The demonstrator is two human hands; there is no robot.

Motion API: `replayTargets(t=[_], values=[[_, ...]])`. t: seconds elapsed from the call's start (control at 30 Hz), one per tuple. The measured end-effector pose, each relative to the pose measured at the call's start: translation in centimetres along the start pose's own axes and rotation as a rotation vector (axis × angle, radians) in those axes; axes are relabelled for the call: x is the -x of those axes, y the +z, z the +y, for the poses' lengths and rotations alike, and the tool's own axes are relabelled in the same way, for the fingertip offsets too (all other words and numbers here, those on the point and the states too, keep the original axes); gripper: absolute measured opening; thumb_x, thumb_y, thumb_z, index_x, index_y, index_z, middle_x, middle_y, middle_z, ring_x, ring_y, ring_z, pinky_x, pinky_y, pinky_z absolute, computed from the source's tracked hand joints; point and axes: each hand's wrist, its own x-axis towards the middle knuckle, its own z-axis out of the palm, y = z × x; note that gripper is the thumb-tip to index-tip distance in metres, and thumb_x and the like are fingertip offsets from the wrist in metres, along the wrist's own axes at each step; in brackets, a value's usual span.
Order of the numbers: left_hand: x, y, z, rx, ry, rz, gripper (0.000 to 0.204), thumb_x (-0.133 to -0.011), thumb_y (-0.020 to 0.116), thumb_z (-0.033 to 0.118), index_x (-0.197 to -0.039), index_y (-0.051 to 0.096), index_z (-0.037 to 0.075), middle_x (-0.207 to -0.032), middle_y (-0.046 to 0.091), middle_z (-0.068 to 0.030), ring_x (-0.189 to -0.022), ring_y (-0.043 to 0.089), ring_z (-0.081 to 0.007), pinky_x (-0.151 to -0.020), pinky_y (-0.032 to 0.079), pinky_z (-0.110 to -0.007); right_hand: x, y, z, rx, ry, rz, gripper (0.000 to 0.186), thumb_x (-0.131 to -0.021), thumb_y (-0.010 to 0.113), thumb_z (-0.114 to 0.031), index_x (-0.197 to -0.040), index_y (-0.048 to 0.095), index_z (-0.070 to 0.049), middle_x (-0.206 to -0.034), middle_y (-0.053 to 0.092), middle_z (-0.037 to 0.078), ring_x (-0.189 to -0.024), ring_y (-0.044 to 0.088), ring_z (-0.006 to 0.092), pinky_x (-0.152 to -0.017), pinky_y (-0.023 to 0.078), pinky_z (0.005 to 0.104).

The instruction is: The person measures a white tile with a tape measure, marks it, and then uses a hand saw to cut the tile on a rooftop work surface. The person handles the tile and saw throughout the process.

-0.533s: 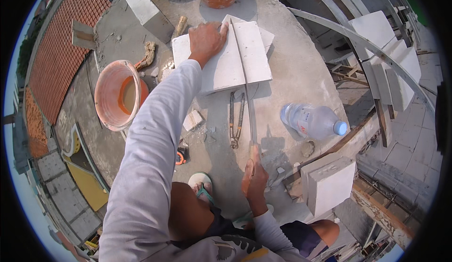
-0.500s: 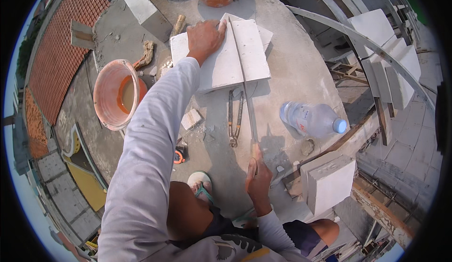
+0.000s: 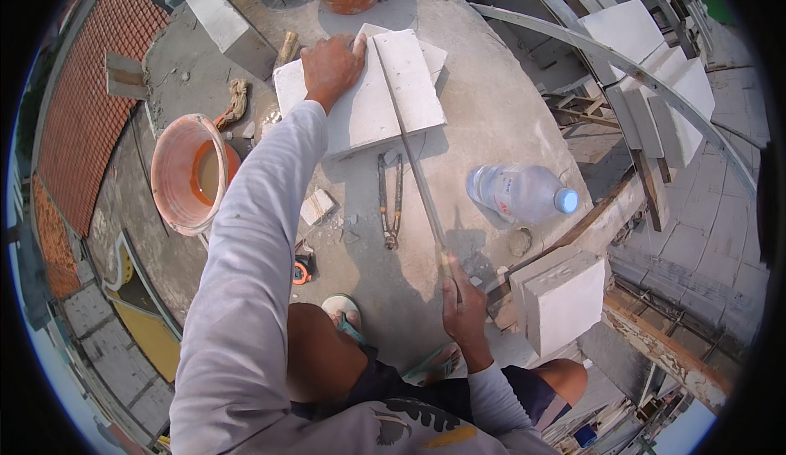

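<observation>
Blocks like this white slab [image 3: 360, 103] on the concrete floor [image 3: 491, 119] look stiff but crumbly. My left hand [image 3: 330, 66] lies flat on it, fingers together; my right hand [image 3: 464, 312] is clamped around the saw [image 3: 413, 160] handle, blade across the slab.

The left arm reaches far out, left hand [image 3: 330, 66] pressed flat. The right hand [image 3: 463, 312] stays close, fingers curled tight.
</observation>
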Motion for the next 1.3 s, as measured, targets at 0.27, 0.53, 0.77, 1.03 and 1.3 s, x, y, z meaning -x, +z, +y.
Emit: replayTargets(t=[0.27,0.53,0.77,1.03,1.3], values=[[0.4,-1.5,-1.3,-0.037,-0.049,-0.059,0.053,-0.112,0.045,0.051,-0.123,0.079,0.012,-0.119,0.079,-0.015,-0.118,0.071,-0.033,-0.103,0.045,-0.056,-10.9,-2.1,-11.3,-0.116,0.323,-0.275,0.049,-0.108,0.054,-0.013,-0.155,0.055,0.003,-0.142,0.066,0.033,-0.114,0.077,0.0382,-0.097,0.058,0.0422],[0.3,0.2,-0.3,0.017,0.027,0.039,0.051,-0.112,0.046,0.049,-0.119,0.08,0.011,-0.116,0.079,-0.015,-0.116,0.071,-0.034,-0.104,0.045,-0.055,-5.0,-4.4,-11.8,-0.058,0.293,-0.21,0.049,-0.11,0.052,-0.016,-0.157,0.054,0.0,-0.139,0.067,0.034,-0.121,0.073,0.0441,-0.101,0.056,0.0451],[0.0,-0.5,0.0,0.048,0.016,0.037,0.049,-0.112,0.048,0.049,-0.116,0.081,0.012,-0.116,0.079,-0.0149,-0.115,0.071,-0.0333,-0.104,0.044,-0.055,-2.2,-2.8,-9.8,-0.033,0.261,-0.137,0.049,-0.111,0.052,-0.018,-0.156,0.054,0.001,-0.137,0.068,0.033,-0.121,0.072,0.0457,-0.102,0.056,0.0458],[0.4,0.2,0.0,0.072,0.061,0.012,0.049,-0.112,0.047,0.049,-0.117,0.081,0.013,-0.117,0.079,-0.0129,-0.115,0.07,-0.0324,-0.104,0.043,-0.055,-10.5,0.8,-10.5,-0.147,0.168,-0.074,0.049,-0.11,0.051,-0.015,-0.156,0.054,0.003,-0.135,0.069,0.034,-0.116,0.075,0.0417,-0.099,0.057,0.0444],[1.1,0.0,0.0,0.038,0.1,-0.009,0.05,-0.112,0.046,0.05,-0.119,0.08,0.014,-0.117,0.079,-0.0135,-0.116,0.071,-0.0319,-0.104,0.043,-0.056,2.6,0.7,-7.5,0.064,0.07,0.017,0.048,-0.11,0.053,-0.011,-0.157,0.054,0.0,-0.092,0.074,0.026,-0.074,0.073,0.0364,-0.074,0.058,0.0439]])
